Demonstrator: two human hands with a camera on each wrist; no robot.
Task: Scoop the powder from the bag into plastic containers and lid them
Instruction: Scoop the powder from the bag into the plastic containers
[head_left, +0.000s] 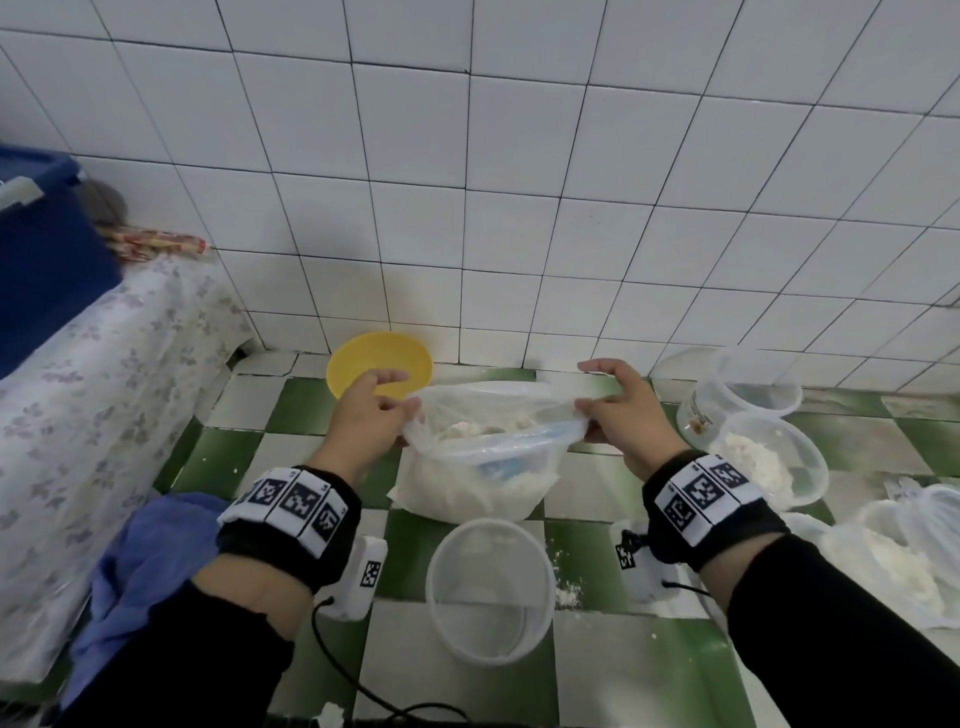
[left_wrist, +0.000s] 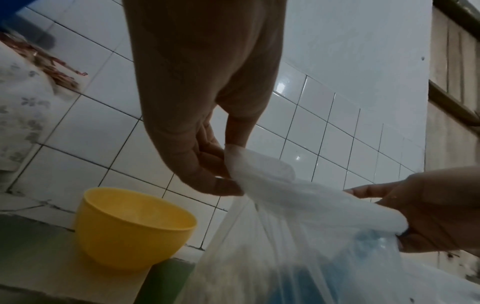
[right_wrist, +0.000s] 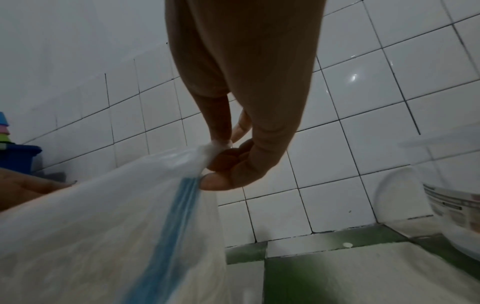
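While the bag of white powder sits on the green-and-white checked floor close to the tiled wall, its mouth is being pulled open from both sides, and that is where I would expect trouble. It is thin, floppy plastic, heavy at the bottom and slack at the top; if either side slips out of the fingers, or the two sides get tugged unevenly, the mouth could fold in or the whole bag could tip and dump powder onto tiles that already carry a few spilled clumps. A hard pull might also tear the film, I'd guess. Something blue shows through the plastic inside, possibly a scoop, though I can't tell for sure. The left hand pinches the left edge of the mouth between thumb and curled fingers, wrist raised above the bag and knuckles turned up; the left wrist view shows the plastic bunched right at the fingertips. The right hand does the same on the right edge, gripping a gathered fold, with its forefinger stretched out toward the wall. Both forearms reach forward, roughly parallel, hands well apart. Just in front of the bag, nearer the person, an empty clear container stands waiting; another container already holding powder stands to the right, and a yellow bowl sits behind the left hand by the wall.
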